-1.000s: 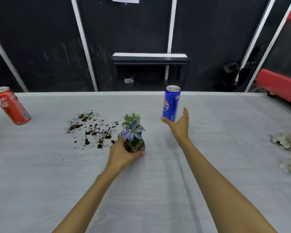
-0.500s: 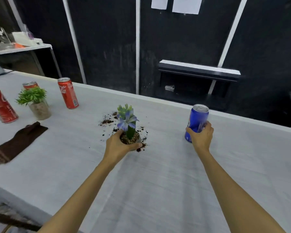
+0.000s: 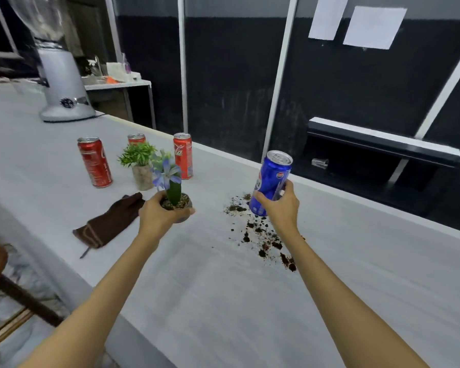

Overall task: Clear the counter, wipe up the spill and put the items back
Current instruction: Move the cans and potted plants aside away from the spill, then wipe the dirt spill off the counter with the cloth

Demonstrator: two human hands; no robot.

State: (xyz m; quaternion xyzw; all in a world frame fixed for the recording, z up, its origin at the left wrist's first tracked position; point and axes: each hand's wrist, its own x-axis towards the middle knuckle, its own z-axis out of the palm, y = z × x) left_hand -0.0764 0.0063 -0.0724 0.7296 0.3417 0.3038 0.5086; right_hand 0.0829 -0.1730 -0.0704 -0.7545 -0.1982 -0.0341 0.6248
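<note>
My left hand [image 3: 158,217] grips a small pot with a blue flower [image 3: 170,185], held above the grey counter [image 3: 210,288]. My right hand [image 3: 282,205] is closed round a blue Pepsi can [image 3: 272,179], lifted and tilted over the spill. Dark soil crumbs [image 3: 260,235] lie scattered on the counter under and behind my right wrist. A brown cloth [image 3: 112,221] lies flat to the left of my left hand.
Three red cola cans [image 3: 94,162] [image 3: 183,155] [image 3: 136,138] and a small green potted plant [image 3: 140,166] stand at the back left. A grey blender base [image 3: 61,83] stands further left. A wooden chair [image 3: 0,288] sits below the counter's near edge.
Both hands have lifted their items off the counter and carried them left; the pot has cleared the soil patch, and the view has swung left, bringing the blender into sight.
</note>
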